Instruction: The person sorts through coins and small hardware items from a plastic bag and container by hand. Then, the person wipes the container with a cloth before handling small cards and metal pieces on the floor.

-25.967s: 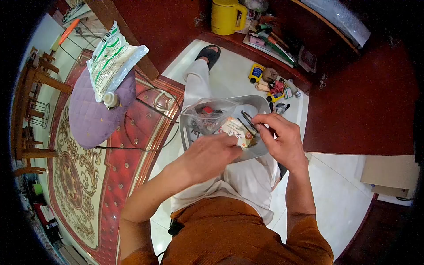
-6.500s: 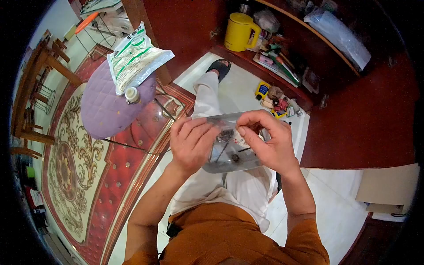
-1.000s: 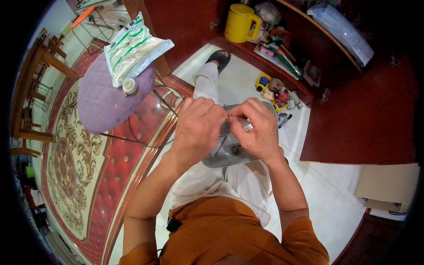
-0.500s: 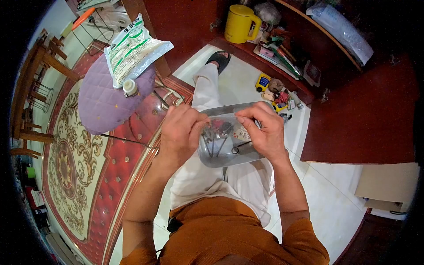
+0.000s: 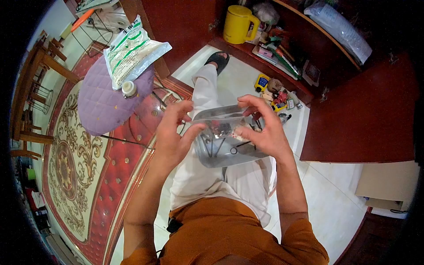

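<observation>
A clear plastic bag (image 5: pixel 219 127) stretches between my two hands, with small dark and reddish things showing in or through it. My left hand (image 5: pixel 174 134) is at the bag's left end, its thumb and index finger spread and its other fingers against the edge. At the right end, my right hand (image 5: pixel 265 128) has its thumb on the bag and its index finger raised away. Under the bag, a grey plastic box (image 5: pixel 212 161) rests on my lap. It holds long thin metal pieces and a small ring (image 5: pixel 234 150).
A purple cushion seat (image 5: pixel 99 101) on the left bears a printed white-green bag (image 5: pixel 132 57) and a small white bottle (image 5: pixel 129 89). Small items, including a yellow tape measure (image 5: pixel 262 82), lie on the floor near the open cabinet (image 5: pixel 357 115). A yellow kettle (image 5: pixel 238 25) stands inside.
Both hands have gone from a close pinch on the bag's upper edge to spread thumbs and index fingers. My left hand has shifted slightly left; the bag stays above the box.
</observation>
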Demonstrator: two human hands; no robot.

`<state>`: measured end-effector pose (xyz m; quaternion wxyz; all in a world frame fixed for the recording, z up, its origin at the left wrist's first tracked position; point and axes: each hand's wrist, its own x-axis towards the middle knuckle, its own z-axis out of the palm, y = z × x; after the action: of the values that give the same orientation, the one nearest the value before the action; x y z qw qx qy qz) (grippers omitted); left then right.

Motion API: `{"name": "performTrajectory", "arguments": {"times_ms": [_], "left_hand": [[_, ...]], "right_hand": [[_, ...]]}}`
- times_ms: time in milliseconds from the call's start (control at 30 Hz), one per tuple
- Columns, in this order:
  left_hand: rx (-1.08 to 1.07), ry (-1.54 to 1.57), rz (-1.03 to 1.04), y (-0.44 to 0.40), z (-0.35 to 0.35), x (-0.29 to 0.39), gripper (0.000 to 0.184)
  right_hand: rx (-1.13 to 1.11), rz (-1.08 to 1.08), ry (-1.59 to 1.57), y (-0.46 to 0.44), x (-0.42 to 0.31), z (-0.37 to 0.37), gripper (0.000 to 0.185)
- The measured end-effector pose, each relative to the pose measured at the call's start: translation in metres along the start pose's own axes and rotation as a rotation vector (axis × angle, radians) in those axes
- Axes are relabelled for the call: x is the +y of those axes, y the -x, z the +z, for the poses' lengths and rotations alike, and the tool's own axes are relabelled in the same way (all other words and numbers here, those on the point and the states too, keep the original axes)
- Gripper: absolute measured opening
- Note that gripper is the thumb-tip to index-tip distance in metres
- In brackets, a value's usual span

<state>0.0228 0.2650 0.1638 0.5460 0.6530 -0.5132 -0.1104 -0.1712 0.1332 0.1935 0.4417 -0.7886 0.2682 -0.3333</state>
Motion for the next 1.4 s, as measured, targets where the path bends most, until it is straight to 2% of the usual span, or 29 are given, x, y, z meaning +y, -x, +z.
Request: {"name": "performTrajectory", "arguments": {"times_ms": [100,133,167,267,333,433,533,633,733,867,967,1067,1167,1200,1267,1300,1400], "left_hand": [[-0.026,0.117,-0.25,0.019,-0.006,-0.015,0.063],[-0.071,0.126,-0.318,0.027,-0.004,-0.016,0.065],[-0.115,0.132,-0.386,0.036,-0.003,-0.016,0.067],[-0.261,0.033,-0.521,0.048,0.0,-0.008,0.07],[-0.385,-0.002,-0.609,0.054,0.005,-0.011,0.068],[-0.373,0.066,-0.615,0.051,0.008,-0.001,0.062],[-0.359,0.148,-0.612,0.052,0.012,-0.001,0.056],[-0.362,0.213,-0.642,0.053,0.014,-0.001,0.059],[-0.339,0.249,-0.645,0.055,0.016,-0.003,0.063],[-0.351,0.251,-0.641,0.053,0.017,-0.002,0.065],[-0.317,0.132,-0.489,0.059,0.019,-0.011,0.065],[-0.326,0.24,-0.561,0.066,0.017,-0.022,0.065],[-0.323,0.361,-0.652,0.06,0.014,-0.019,0.068],[-0.324,0.466,-0.725,0.056,0.011,-0.012,0.07],[-0.325,0.676,-0.861,0.044,0.005,0.002,0.074],[-0.305,0.749,-0.879,0.04,0.006,0.003,0.075],[-0.267,0.909,-0.91,0.03,0.007,0.001,0.075]], "right_hand": [[-0.148,-0.014,0.022,0.0,0.01,0.008,0.02],[-0.224,-0.032,0.052,0.002,0.018,0.011,0.021],[-0.302,0.048,0.113,0.005,0.025,0.015,0.019],[-0.198,0.159,0.127,0.006,0.013,0.019,0.017],[-0.051,0.093,-0.024,0.004,0.012,0.006,0.017],[0.192,0.157,-0.248,0.009,0.012,-0.026,0.022],[0.282,0.067,-0.082,0.013,0.005,-0.056,0.023],[0.252,0.127,-0.142,0.017,0.008,-0.056,0.023],[0.063,0.182,-0.229,0.017,0.013,-0.028,0.023],[-0.142,0.177,0.067,0.009,0.011,0.015,0.024],[-0.234,0.287,0.06,0.009,0.019,0.035,0.026],[-0.194,0.156,0.078,0.016,0.01,0.028,0.026],[-0.02,0.173,-0.294,0.021,-0.008,-0.01,0.027],[0.104,0.081,-0.331,0.022,-0.018,-0.026,0.026],[0.468,0.119,-0.531,0.023,-0.024,-0.056,0.02],[0.495,0.036,-0.597,0.024,-0.033,-0.077,0.018],[0.795,0.033,-0.591,0.022,-0.057,-0.112,0.018]]}}
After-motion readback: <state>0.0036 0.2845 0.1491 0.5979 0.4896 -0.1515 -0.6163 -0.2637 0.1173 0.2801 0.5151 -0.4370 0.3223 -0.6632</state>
